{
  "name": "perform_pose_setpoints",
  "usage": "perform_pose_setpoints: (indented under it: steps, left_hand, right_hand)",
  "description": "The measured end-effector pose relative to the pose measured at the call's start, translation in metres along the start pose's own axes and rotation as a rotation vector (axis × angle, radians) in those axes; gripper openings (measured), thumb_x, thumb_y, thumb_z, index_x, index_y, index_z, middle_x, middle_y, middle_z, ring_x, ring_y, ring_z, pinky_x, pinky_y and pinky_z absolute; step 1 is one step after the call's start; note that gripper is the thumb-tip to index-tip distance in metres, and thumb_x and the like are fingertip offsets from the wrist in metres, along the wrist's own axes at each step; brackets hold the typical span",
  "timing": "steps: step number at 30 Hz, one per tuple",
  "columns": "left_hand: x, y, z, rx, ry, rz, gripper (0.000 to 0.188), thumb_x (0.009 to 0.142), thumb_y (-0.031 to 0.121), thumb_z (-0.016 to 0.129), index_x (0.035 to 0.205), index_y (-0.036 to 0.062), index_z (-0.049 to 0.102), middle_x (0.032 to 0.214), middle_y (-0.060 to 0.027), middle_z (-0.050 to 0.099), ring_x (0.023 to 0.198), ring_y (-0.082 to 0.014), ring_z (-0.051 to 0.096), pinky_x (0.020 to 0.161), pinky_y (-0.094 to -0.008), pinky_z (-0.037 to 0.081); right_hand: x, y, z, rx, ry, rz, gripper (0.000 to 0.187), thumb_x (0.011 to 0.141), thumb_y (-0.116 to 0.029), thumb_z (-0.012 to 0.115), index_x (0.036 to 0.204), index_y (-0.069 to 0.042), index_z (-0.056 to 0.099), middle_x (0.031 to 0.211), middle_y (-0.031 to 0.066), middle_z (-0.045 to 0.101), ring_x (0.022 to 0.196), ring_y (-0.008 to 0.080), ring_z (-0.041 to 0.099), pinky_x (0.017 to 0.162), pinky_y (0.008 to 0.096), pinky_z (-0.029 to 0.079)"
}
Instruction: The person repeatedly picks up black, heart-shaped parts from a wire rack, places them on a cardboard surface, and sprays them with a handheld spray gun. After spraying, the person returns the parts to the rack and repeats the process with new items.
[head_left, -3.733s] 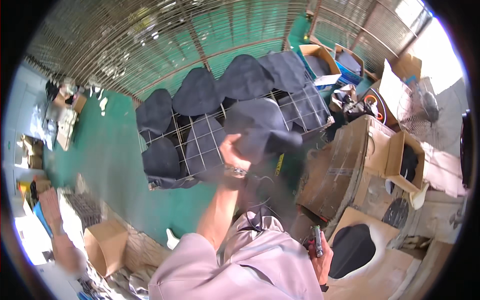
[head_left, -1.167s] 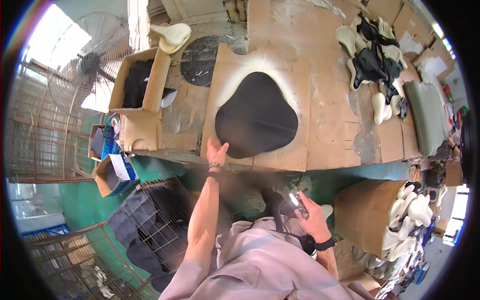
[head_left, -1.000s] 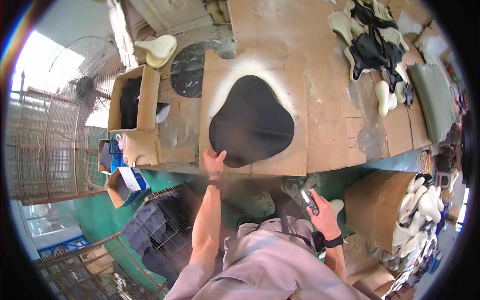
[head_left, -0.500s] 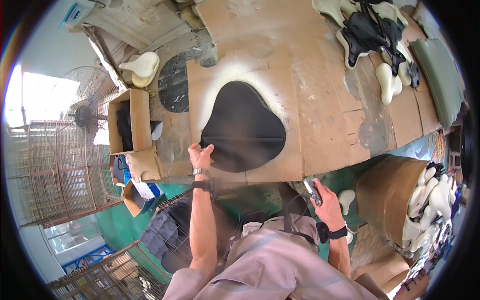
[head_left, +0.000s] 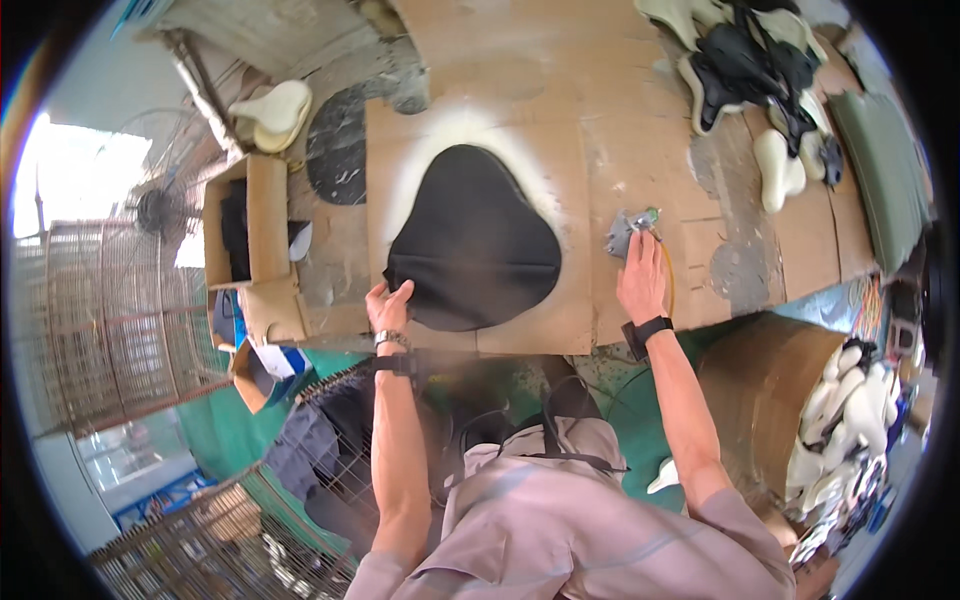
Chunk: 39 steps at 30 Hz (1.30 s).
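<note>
Head view: on the cardboard-covered table [head_left: 650, 130], watch the black seat-cover piece [head_left: 475, 235]. Pinched at its near left edge by the left hand [head_left: 390, 308]; best held softly, without creases. Under the right hand [head_left: 641, 282], mind the spray gun [head_left: 621, 232]; cannot tell if gripped.

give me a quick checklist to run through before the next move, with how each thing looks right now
1. Left grip on the black cloth: ok, it pinches the near left edge.
2. Black cloth smooth: not ok, a crease runs across it.
3. Black cloth within the cardboard: ok, its near edge stays inside.
4. Right grip firm on the grey tool: cannot tell, the fingers are at it but their hold is unclear.
5. Bike seats away from the cloth: ok, piled far right.
</note>
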<state>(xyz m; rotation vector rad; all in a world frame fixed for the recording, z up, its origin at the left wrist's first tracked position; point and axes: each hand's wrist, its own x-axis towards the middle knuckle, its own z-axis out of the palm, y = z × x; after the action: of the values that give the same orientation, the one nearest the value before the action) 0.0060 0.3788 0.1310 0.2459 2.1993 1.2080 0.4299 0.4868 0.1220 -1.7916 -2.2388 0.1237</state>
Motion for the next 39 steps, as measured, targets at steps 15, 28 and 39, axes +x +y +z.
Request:
perform_pose_setpoints:
  steps: [15, 28, 39]
  left_hand:
    - [-0.011, -0.006, -0.006, -0.198, -0.030, -0.134, 0.070, 0.080, 0.018, 0.082, 0.134, -0.0034, 0.044, 0.089, -0.0095, 0.064, 0.062, -0.0150, 0.059, 0.051, -0.0321, 0.054]
    - [0.032, -0.080, -0.026, -0.175, 0.053, -0.084, 0.041, 0.090, 0.020, 0.071, 0.121, -0.0050, 0.061, 0.105, -0.0122, 0.068, 0.087, -0.0185, 0.065, 0.080, -0.0329, 0.054]
    - [0.023, -0.075, -0.018, -0.264, -0.012, -0.021, 0.034, 0.084, 0.011, 0.072, 0.115, -0.0016, 0.064, 0.094, -0.0092, 0.070, 0.081, -0.0154, 0.065, 0.074, -0.0292, 0.051]
  right_hand:
    - [-0.027, -0.264, 0.047, 0.609, -0.244, -0.539, 0.043, 0.075, -0.013, 0.074, 0.116, -0.004, 0.064, 0.109, 0.0111, 0.068, 0.103, 0.0277, 0.064, 0.086, 0.0401, 0.049]
    - [0.001, -0.278, 0.023, 0.915, -0.655, -0.240, 0.029, 0.097, -0.024, 0.063, 0.091, 0.004, 0.068, 0.079, 0.0194, 0.065, 0.071, 0.0359, 0.062, 0.067, 0.0399, 0.049]
    - [0.191, -0.220, 0.053, 0.422, -0.296, -0.286, 0.046, 0.095, -0.038, 0.059, 0.076, 0.003, 0.060, 0.071, 0.0272, 0.059, 0.072, 0.0463, 0.059, 0.065, 0.0505, 0.044]
